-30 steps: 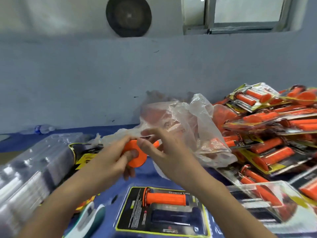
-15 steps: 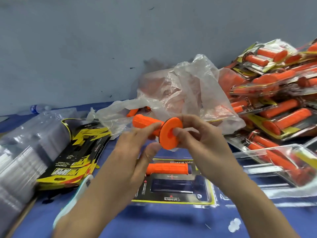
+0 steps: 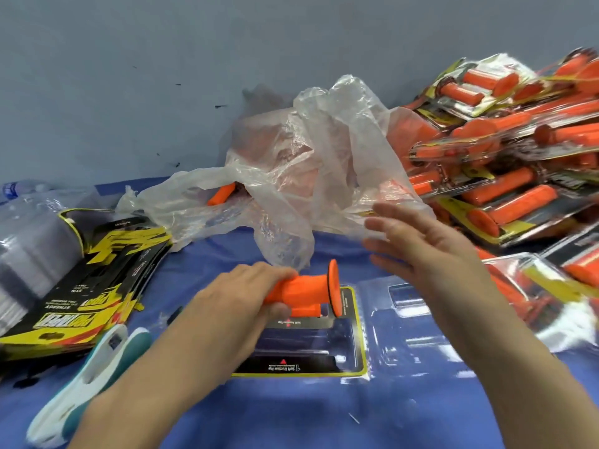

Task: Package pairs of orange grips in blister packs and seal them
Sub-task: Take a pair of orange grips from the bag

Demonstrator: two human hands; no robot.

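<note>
While the left grip (image 3: pixel 241 298) clamps an orange handle (image 3: pixel 306 288), a blister pack (image 3: pixel 324 351) lies beneath it. Right grip (image 3: pixel 421 247) hovers beside, fingers apart.

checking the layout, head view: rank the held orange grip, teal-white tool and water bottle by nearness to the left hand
1. orange grip, gripped in the left hand
2. teal-white tool, lower left of it
3. water bottle, far left at the wall
</note>
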